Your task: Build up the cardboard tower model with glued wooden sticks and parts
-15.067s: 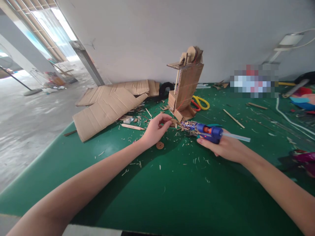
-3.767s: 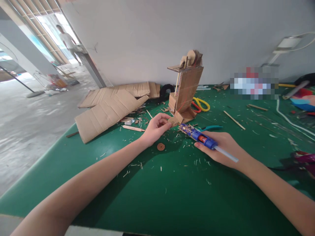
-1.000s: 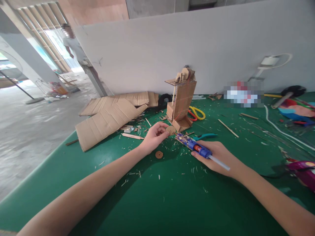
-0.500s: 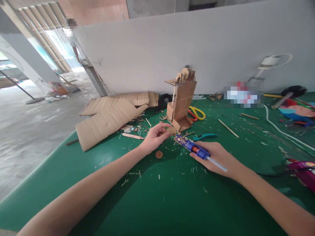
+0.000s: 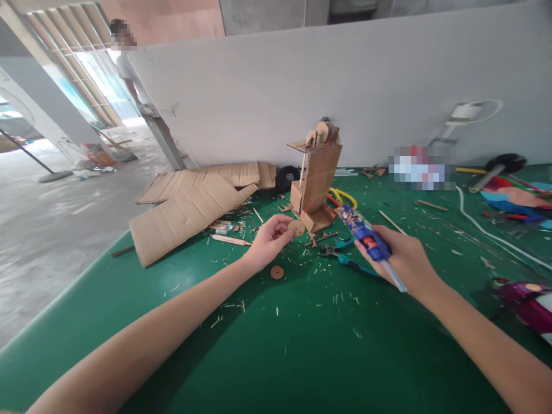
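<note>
My left hand point(image 5: 268, 242) pinches a small round cardboard disc point(image 5: 296, 227) just above the green table point(image 5: 276, 345). My right hand point(image 5: 403, 260) is wrapped round a blue glue gun point(image 5: 364, 236), lifted off the table with its nozzle pointing up and away toward the far left. A clear glue stick pokes out of the gun's back end. A second cardboard disc point(image 5: 276, 272) lies flat below my left hand. Just beyond the held disc stands a tall cardboard model point(image 5: 317, 172) with a red thread down its front.
Teal-handled pliers point(image 5: 345, 260) lie under the gun. Yellow and red scissors point(image 5: 341, 198) sit behind the model. Flat cardboard sheets point(image 5: 190, 198) cover the far left corner. Wood sticks and scraps litter the table; a white cord point(image 5: 487, 230) and coloured clutter lie at right. A person point(image 5: 129, 69) stands far left.
My right hand has lifted the glue gun away from the disc and swung it to the right, nozzle now raised. The pliers under it are uncovered. My left hand still holds the disc.
</note>
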`<state>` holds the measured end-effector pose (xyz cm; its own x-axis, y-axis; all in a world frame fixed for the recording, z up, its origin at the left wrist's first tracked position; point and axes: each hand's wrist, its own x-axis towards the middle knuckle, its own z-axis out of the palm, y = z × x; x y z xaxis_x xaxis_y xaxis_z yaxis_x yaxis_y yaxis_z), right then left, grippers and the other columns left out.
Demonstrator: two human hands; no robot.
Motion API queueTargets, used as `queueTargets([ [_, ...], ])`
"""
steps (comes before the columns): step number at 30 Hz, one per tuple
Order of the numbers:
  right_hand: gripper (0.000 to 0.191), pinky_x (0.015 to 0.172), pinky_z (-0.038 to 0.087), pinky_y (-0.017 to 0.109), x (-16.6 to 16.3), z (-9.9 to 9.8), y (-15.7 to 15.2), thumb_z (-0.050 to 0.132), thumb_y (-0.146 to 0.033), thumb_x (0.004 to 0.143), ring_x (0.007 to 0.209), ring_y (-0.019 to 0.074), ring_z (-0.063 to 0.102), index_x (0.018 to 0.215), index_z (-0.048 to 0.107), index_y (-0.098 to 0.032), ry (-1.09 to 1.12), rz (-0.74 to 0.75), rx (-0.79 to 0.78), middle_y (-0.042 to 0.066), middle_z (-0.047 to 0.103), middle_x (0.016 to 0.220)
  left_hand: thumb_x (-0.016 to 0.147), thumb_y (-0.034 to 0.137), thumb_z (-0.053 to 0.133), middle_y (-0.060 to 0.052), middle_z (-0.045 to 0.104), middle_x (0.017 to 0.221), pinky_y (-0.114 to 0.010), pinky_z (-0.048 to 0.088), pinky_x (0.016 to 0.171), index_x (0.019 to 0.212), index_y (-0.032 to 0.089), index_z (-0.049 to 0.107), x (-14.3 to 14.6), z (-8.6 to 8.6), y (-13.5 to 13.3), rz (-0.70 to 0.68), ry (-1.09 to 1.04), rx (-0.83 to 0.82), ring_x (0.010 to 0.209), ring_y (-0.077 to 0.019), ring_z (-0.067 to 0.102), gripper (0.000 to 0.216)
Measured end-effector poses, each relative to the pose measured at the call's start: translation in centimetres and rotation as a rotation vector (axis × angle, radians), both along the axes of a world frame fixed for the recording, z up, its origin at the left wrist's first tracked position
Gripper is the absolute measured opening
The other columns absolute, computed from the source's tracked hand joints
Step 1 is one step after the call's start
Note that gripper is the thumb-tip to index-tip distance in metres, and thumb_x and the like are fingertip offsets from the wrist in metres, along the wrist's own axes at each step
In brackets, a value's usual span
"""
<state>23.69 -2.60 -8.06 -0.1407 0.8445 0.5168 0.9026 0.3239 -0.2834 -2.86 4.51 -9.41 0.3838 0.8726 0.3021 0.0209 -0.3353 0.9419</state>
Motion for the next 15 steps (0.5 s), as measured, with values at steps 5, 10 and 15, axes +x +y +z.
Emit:
queueTargets([
  [5, 0.045, 0.066, 0.048, 0.042, 2.4, 1.6, 1.0, 0.051, -0.035, 0.077, 0.085, 0.0341, 0.063, 0.118, 0.050, -0.018, -0.029, -0.213, -0.063, 0.014, 0.066, 0.100, 0.082, 0.027, 0.056, 0.000, 0.058, 0.077, -0.023, 0.040, 0.060, 0.095, 0.017, 0.047, 0.0, 0.1, -0.2, 0.018, 0.018, 0.029, 0.068, -0.0103, 0.053, 0.018],
  [10, 0.053, 0.086, 0.046, 0.046, 5.5, 0.8, 3.0, 0.046, -0.027, 0.078, 0.105, 0.0354, 0.057, 0.128, 0.041, -0.010, 0.131, -0.314, -0.107, 0.020, 0.057, 0.119, 0.085, 0.023, 0.050, 0.000, 0.058, 0.076, -0.025, 0.043, 0.064, 0.093, 0.018, 0.043, -0.1, 0.0, -0.2, -0.011, 0.047, 0.050, 0.070, -0.0120, 0.057, 0.012],
  [15, 0.061, 0.094, 0.041, 0.048, 7.4, -1.4, 4.5, 0.041, -0.031, 0.082, 0.115, 0.0375, 0.050, 0.134, 0.034, 0.000, 0.100, -0.417, -0.093, 0.026, 0.050, 0.127, 0.084, 0.020, 0.052, -0.006, 0.051, 0.100, -0.026, 0.045, 0.070, 0.088, 0.018, 0.052, -0.1, -0.4, 0.0, 0.063, 0.150, 0.279, 0.095, -0.0161, 0.052, 0.005],
])
